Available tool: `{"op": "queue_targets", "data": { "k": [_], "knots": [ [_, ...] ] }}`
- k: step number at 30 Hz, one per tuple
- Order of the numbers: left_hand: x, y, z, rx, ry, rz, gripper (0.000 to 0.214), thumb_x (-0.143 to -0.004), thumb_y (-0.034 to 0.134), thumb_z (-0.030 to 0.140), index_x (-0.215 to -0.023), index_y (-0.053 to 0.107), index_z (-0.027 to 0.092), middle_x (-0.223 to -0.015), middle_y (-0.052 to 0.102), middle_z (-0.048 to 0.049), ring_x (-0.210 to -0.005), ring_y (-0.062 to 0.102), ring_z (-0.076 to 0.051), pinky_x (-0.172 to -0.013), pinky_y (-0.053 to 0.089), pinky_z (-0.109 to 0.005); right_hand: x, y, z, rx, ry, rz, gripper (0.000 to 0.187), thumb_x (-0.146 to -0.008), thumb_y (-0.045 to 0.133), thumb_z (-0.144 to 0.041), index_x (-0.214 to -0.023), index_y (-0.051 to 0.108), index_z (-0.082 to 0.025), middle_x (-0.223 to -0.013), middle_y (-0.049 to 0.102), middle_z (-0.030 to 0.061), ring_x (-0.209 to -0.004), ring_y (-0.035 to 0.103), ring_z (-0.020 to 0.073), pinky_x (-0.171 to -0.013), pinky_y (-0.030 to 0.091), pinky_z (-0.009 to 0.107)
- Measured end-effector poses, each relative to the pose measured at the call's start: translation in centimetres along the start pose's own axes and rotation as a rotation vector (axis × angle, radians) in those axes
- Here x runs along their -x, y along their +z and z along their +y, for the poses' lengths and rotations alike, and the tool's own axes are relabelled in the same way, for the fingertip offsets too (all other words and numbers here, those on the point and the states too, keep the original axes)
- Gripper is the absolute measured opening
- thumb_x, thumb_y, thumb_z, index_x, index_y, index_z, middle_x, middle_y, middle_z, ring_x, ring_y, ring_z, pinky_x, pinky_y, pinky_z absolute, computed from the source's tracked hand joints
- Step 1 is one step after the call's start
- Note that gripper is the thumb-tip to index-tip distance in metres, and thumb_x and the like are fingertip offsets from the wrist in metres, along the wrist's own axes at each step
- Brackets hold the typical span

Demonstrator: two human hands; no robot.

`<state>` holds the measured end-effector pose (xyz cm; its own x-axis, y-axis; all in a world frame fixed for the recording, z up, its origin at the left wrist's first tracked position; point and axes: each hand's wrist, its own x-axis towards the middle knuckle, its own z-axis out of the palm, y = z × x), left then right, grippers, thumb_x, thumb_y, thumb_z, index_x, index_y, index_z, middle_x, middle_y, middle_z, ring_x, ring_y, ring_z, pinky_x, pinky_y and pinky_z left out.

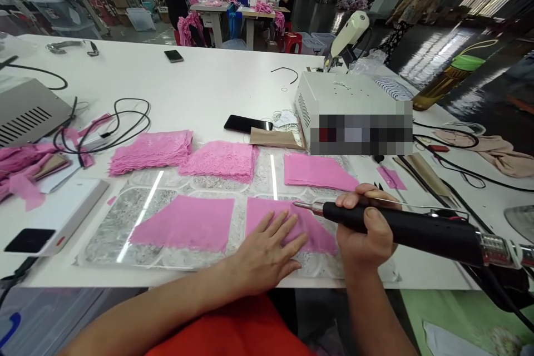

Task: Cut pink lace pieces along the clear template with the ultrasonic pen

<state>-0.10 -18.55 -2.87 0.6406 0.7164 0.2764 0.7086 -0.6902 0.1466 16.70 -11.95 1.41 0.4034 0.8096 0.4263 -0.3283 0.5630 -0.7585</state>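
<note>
My left hand (267, 250) lies flat with fingers spread on a pink fabric piece (319, 236) that rests on a glass plate (104, 233). My right hand (365, 228) is wrapped around a black hot cutting tool (417, 231), its metal tip (302, 206) touching the upper edge of that fabric. A second pink piece (186, 222) lies to the left on the same plate. Two stacks of pink lace (152, 150) (221, 158) and a stack of plain pink pieces (317, 171) sit behind.
A white control box (337, 100) stands at right behind the plate, a black phone (246, 123) beside it. Cables (120, 122), a grey machine (29, 111), and beige fabric (496, 150) lie around. Other people work at sewing tables (233, 11) in the background.
</note>
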Motion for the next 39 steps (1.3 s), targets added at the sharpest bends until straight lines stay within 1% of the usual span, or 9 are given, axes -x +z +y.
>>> {"op": "queue_targets", "data": {
  "k": [5, 10, 21, 25, 33, 39],
  "knots": [
    [-0.34, 0.08, 0.22, 0.05, -0.005, -0.02, 0.046, -0.097, 0.044, 0.048, -0.133, 0.05, 0.02, -0.14, 0.049, -0.0152, -0.133, 0.043, -0.033, -0.109, 0.034, -0.05, 0.25, 0.44, 0.44, 0.018, 0.006, -0.033, 0.017, -0.068, 0.056, -0.019, -0.085, 0.061, -0.02, -0.085, 0.058, -0.0003, -0.058, 0.055, 0.0096, -0.055, 0.049, 0.03],
    [-0.4, -0.14, 0.21, 0.057, -0.01, -0.009, 0.046, -0.096, 0.045, 0.049, -0.133, 0.05, 0.021, -0.138, 0.051, -0.0141, -0.133, 0.043, -0.031, -0.109, 0.033, -0.048, 0.29, 0.62, 0.58, 0.033, 0.029, -0.04, 0.017, -0.068, 0.056, -0.018, -0.085, 0.061, -0.02, -0.085, 0.058, -0.0004, -0.058, 0.055, 0.009, -0.057, 0.05, 0.03],
    [-0.33, -0.06, 0.08, 0.046, 0.007, -0.002, 0.047, -0.096, 0.045, 0.049, -0.135, 0.049, 0.021, -0.138, 0.051, -0.0149, -0.133, 0.044, -0.033, -0.109, 0.033, -0.05, 0.08, 0.34, 0.85, 0.056, -0.015, -0.009, 0.018, -0.066, 0.056, -0.018, -0.083, 0.061, -0.019, -0.083, 0.058, 0.0, -0.056, 0.054, 0.0093, -0.056, 0.05, 0.03],
    [-0.35, -0.03, 0.07, 0.044, 0.012, 0.002, 0.047, -0.096, 0.047, 0.049, -0.134, 0.05, 0.021, -0.138, 0.051, -0.016, -0.132, 0.045, -0.034, -0.108, 0.034, -0.051, 0.18, 0.42, 0.9, 0.061, -0.015, -0.029, 0.017, -0.066, 0.057, -0.018, -0.082, 0.06, -0.019, -0.082, 0.058, -0.0001, -0.056, 0.053, 0.0094, -0.055, 0.049, 0.03],
    [-0.28, 0.01, 0.13, 0.039, 0.017, 0.011, 0.046, -0.096, 0.046, 0.048, -0.132, 0.051, 0.02, -0.14, 0.049, -0.0177, -0.133, 0.044, -0.035, -0.107, 0.034, -0.051, 0.31, 0.39, 1.02, 0.104, -0.017, -0.048, 0.009, -0.066, 0.057, -0.018, -0.075, 0.056, -0.019, -0.076, 0.056, -0.0018, -0.058, 0.053, 0.0103, -0.057, 0.05, 0.031],
    [-0.18, 0.28, 0.24, 0.043, 0.015, 0.028, 0.045, -0.095, 0.048, 0.049, -0.129, 0.053, 0.02, -0.139, 0.05, -0.0176, -0.132, 0.044, -0.035, -0.107, 0.035, -0.052, 0.38, 0.79, 0.69, 0.081, -0.01, -0.056, 0.013, -0.066, 0.057, -0.017, -0.079, 0.058, -0.019, -0.079, 0.056, -0.0015, -0.057, 0.053, 0.0093, -0.058, 0.049, 0.03]
  ]
}}
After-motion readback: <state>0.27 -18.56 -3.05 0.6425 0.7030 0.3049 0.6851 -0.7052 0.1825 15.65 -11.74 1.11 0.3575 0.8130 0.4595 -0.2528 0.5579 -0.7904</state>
